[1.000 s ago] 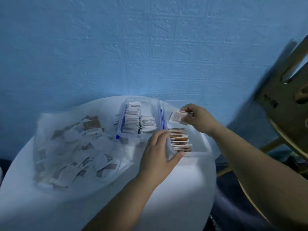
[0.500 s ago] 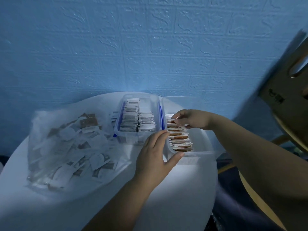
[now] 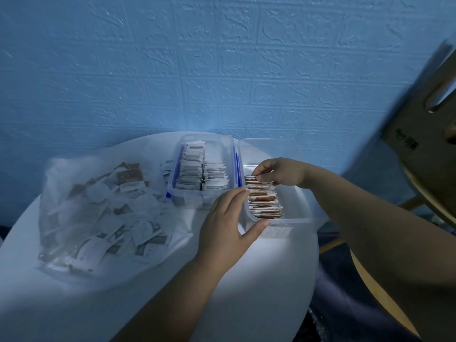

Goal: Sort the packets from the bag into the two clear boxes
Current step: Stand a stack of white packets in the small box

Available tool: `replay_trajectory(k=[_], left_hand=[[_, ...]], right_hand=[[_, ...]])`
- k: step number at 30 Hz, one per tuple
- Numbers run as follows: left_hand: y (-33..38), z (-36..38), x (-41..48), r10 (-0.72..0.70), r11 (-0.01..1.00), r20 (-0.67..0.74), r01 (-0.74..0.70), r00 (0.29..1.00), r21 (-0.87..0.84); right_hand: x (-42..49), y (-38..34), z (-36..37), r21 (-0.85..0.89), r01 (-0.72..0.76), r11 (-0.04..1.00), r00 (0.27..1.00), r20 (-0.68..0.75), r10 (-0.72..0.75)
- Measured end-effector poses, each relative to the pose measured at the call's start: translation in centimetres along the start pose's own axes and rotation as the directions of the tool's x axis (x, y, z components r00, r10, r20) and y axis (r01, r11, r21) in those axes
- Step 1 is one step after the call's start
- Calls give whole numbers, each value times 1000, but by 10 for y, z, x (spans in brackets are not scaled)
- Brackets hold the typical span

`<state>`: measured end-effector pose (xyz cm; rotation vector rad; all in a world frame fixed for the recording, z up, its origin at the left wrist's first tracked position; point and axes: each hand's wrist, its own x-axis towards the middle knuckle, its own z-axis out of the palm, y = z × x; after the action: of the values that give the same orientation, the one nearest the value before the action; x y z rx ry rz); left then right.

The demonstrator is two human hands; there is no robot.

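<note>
A clear plastic bag (image 3: 98, 208) full of loose white and brown packets lies on the left of the round white table (image 3: 246, 280). Two clear boxes stand side by side at the back. The left box (image 3: 204, 144) holds rows of white packets. The right box (image 3: 293, 201) holds a row of brown packets (image 3: 265, 202). My left hand (image 3: 227, 228) grips the near left corner of the right box, thumb on its front rim. My right hand (image 3: 281, 171) reaches into that box and pinches a packet at the far end of the brown row.
A blue brick-pattern wall stands right behind the table. A wooden chair (image 3: 424, 149) is at the right, close to my right arm. The table's right edge drops to a dark floor.
My right hand carried a packet from above the right box down into it, onto the far end of the brown row. My left hand stayed on the box corner.
</note>
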<state>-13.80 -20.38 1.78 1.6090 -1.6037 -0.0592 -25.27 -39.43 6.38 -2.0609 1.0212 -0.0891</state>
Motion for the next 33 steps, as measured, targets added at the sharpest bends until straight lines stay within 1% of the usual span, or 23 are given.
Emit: replay_trajectory(k=[3,6,7,9,11,12,14,17,19,21,23,26,28,30,33], left_hand=[[1,-3,1,-7,1000,38,8,999,-21],[3,-13,-1,-32,997,56,36,998,-74],[2,-18,-4,-36,996,38,39,999,-78],[-2,-33,-14,-27,999,-46,26,999,-25],[-11,-52,-27,-43,997,-167,53,985,57],[-18,-63,-34,-67,993,-219,88,973,84],[-37,-88,-52,-127,978,-276,167,953,126],[-67,-118,-79,-208,937,-279,273,937,217],[-83,-135,-93,-281,901,-250,344,927,264],[-95,-147,-101,-345,857,-211,399,914,327],[-103,-153,-104,-403,820,-138,424,905,384],[-105,-150,-102,-420,798,9,365,907,480],[-104,-145,-103,-395,811,96,297,914,505],[-103,-142,-106,-326,854,122,236,937,463],[-101,-145,-108,-238,938,81,207,968,279]], right_hand=[[-4,-4,0,-58,-9,998,1000,-17,8],[-12,-15,0,-112,39,993,991,-125,-53],[-16,-22,2,-128,77,989,979,-179,-100],[-27,-41,9,-156,178,971,934,-282,-217],[-40,-64,24,-119,323,939,885,-314,-345],[-47,-77,35,-91,386,918,869,-298,-395],[-61,-100,63,-76,477,876,849,-218,-481],[-71,-121,116,-124,566,815,819,-31,-573],[-66,-126,149,-196,600,776,799,89,-595],[-57,-125,175,-305,583,753,810,139,-570],[-49,-124,190,-398,506,765,855,118,-505],[-39,-124,205,-498,386,776,917,118,-381],[-38,-127,212,-518,355,778,931,127,-341],[-41,-130,214,-493,356,794,932,121,-342],[-45,-131,210,-450,374,811,921,77,-382]])
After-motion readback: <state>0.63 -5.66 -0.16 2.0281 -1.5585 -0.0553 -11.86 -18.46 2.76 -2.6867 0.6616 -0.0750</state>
